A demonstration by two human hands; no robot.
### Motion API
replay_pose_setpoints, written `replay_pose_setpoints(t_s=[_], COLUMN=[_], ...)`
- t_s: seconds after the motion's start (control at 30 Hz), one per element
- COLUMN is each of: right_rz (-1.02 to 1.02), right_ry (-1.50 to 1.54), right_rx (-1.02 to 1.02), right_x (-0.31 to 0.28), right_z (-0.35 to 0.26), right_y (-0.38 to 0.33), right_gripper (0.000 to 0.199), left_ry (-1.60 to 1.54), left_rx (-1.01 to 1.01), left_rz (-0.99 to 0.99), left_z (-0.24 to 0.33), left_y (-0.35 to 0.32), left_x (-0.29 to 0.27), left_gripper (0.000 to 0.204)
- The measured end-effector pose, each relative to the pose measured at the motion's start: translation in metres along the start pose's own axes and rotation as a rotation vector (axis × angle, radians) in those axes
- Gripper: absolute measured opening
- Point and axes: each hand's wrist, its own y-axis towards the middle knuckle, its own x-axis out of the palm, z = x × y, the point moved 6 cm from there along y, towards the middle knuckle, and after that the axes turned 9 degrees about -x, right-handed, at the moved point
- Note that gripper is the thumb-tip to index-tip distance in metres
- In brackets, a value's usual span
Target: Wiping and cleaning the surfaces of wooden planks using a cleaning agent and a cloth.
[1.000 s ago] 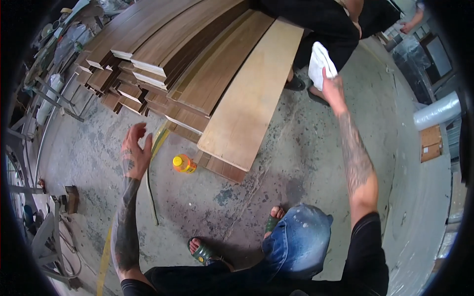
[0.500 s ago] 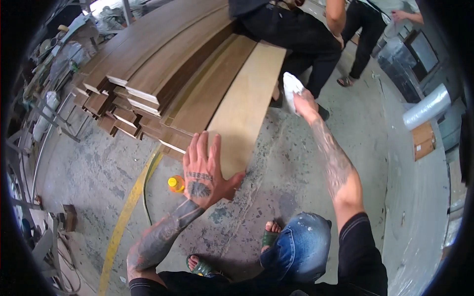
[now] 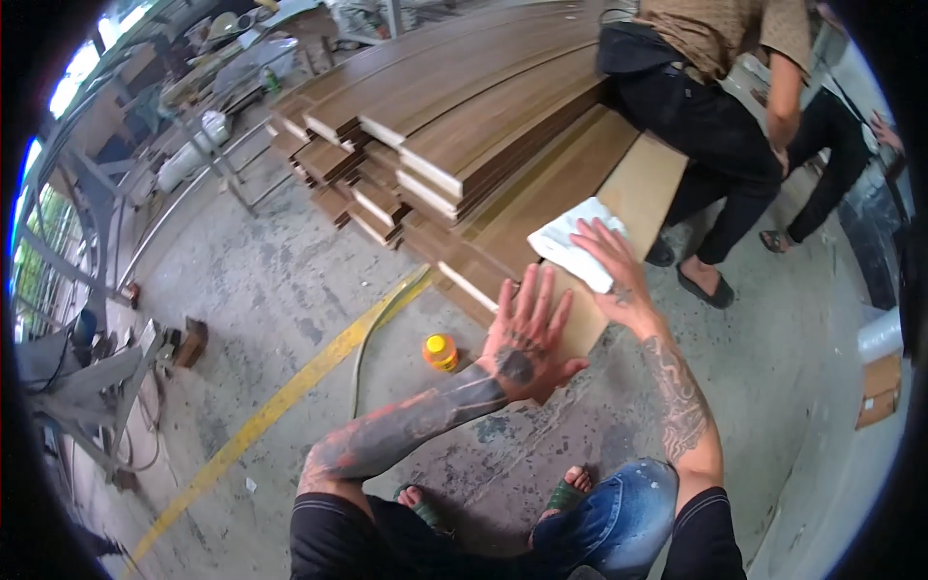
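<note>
A long pale wooden board [image 3: 646, 184] lies along the near right side of a stack of brown boards. My left hand [image 3: 527, 350] rests on the board's near end, its fingers stretched out and spread, holding nothing. A folded white cloth [image 3: 570, 242] lies on the board just beyond it. My right hand [image 3: 619, 271] has its fingers over the cloth and its palm at the cloth's right edge, keeping hold of it against the wood. The cloth hides part of the board's surface.
Brown boards [image 3: 503, 92] are stacked at the far side. A yellow-capped bottle [image 3: 440, 353] stands on the floor beside a hose [image 3: 362, 360] and a yellow floor line [image 3: 280, 401]. Another person [image 3: 710, 106] sits at the board's far end. Metal frames [image 3: 92, 401] stand left.
My right hand has brought the cloth from beside the board leftward onto its surface. The left hand stays on the near end. The whole view has shifted, with the stack now farther right.
</note>
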Motion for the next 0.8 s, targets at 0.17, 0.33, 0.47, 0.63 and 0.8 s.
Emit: replay_pose_setpoints(t_s=[0.17, 0.33, 0.47, 0.63, 0.8], right_rz=[0.014, 0.012, 0.018, 0.02, 0.027], right_ry=[-0.023, 0.022, -0.009, -0.011, 0.019], right_rx=[0.036, 0.019, 0.059, 0.035, 0.042], right_x=[-0.004, -0.002, -0.005, 0.0, -0.002], right_z=[-0.003, -0.002, 0.001, 0.005, 0.002], right_y=[0.003, 0.008, 0.003, -0.003, -0.003], right_gripper=[0.055, 0.06, 0.06, 0.063, 0.073], left_ry=[-0.041, -0.01, -0.012, -0.014, -0.006], left_rx=[0.069, 0.128, 0.287, 0.361, 0.568], left_rz=[0.059, 0.068, -0.032, -0.047, -0.167], left_z=[0.003, 0.019, 0.042, 0.043, 0.043], left_y=[0.0, -0.015, -0.025, -0.03, -0.032], left_x=[-0.001, -0.002, 0.002, 0.002, 0.001], left_gripper=[0.094, 0.095, 0.096, 0.09, 0.059])
